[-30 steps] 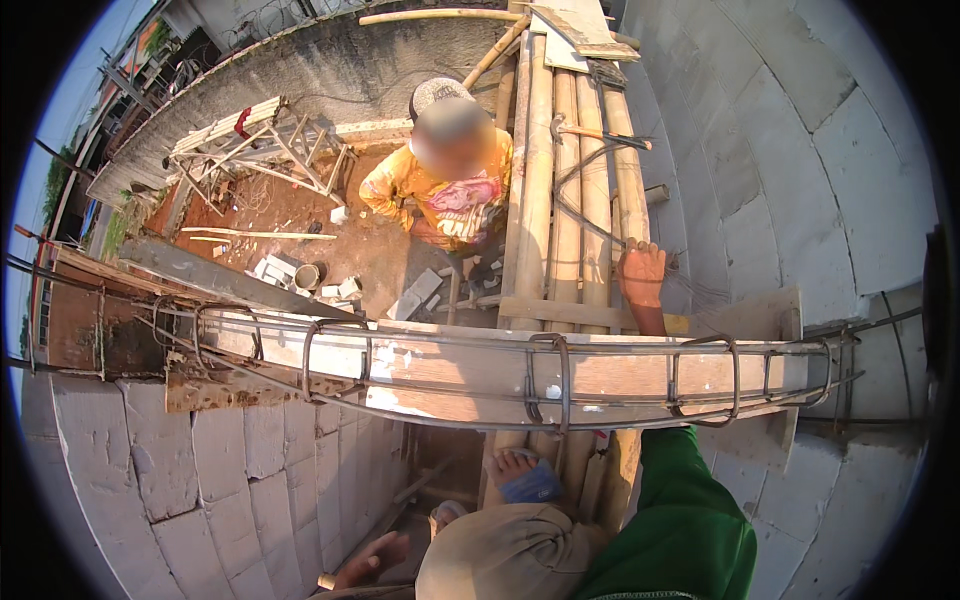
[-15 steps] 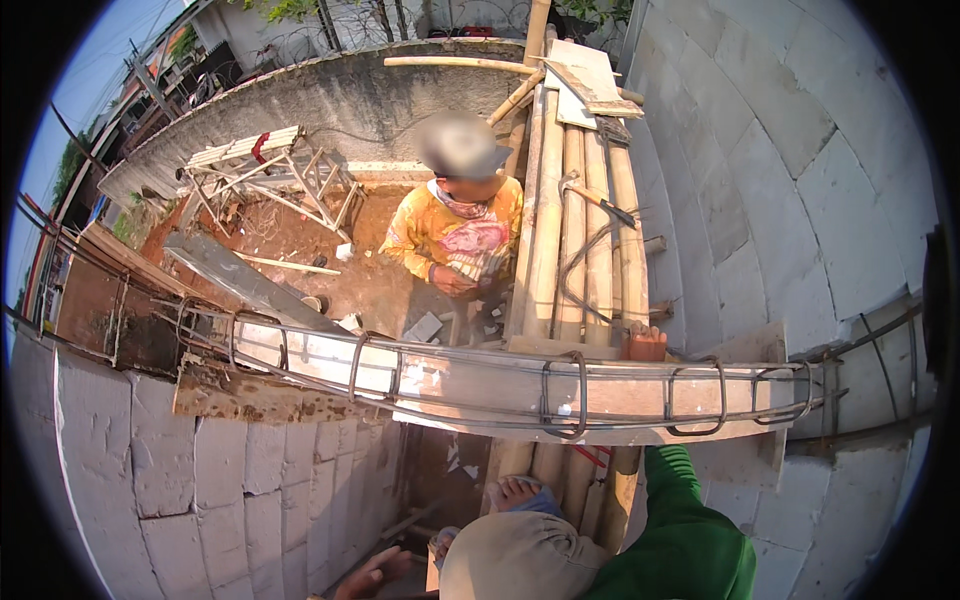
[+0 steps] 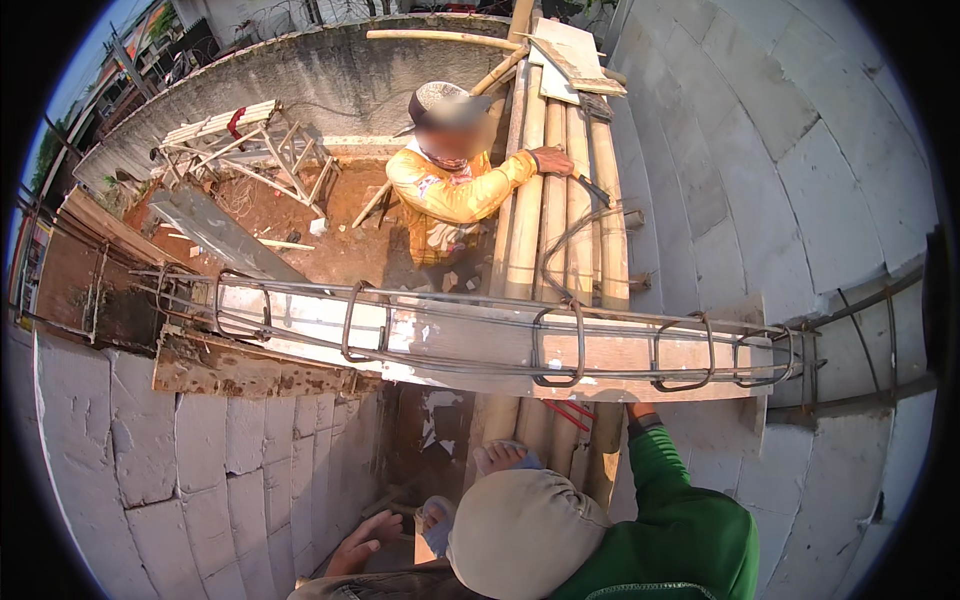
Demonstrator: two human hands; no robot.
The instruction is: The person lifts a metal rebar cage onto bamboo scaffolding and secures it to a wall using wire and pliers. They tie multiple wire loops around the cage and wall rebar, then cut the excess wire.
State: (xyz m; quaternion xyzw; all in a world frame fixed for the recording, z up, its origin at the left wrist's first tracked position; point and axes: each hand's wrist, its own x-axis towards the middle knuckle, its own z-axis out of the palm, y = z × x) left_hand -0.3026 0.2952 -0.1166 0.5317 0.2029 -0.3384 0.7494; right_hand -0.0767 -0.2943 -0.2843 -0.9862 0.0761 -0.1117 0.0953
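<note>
At the lower edge, my left hand (image 3: 365, 540) comes in with its fingers apart and nothing in it, near a sandalled foot (image 3: 436, 522) of a co-worker. My right hand is out of view. Across the middle runs a cage of steel rebar (image 3: 560, 345) with bent stirrups, along a pale wooden board (image 3: 460, 340). Below it a co-worker in a beige cap (image 3: 525, 535) and green sleeve (image 3: 660, 465) reaches up; their hand is mostly hidden under the board. Beyond the cage, a co-worker in a yellow shirt (image 3: 445, 190) has a hand on a dark-handled hammer (image 3: 594, 190).
Bamboo poles (image 3: 578, 230) form a platform along the right, with board scraps (image 3: 575, 55) at the far end. Pale block walls (image 3: 740, 170) stand right and lower left (image 3: 210, 450). A bamboo trestle (image 3: 240, 140) stands on the dirt; a grey beam (image 3: 215, 235) leans nearby.
The yellow-shirted co-worker has turned and reached onto the bamboo to the hammer. The green-sleeved co-worker's hand has moved from the board's far edge to below it. My left hand shows more.
</note>
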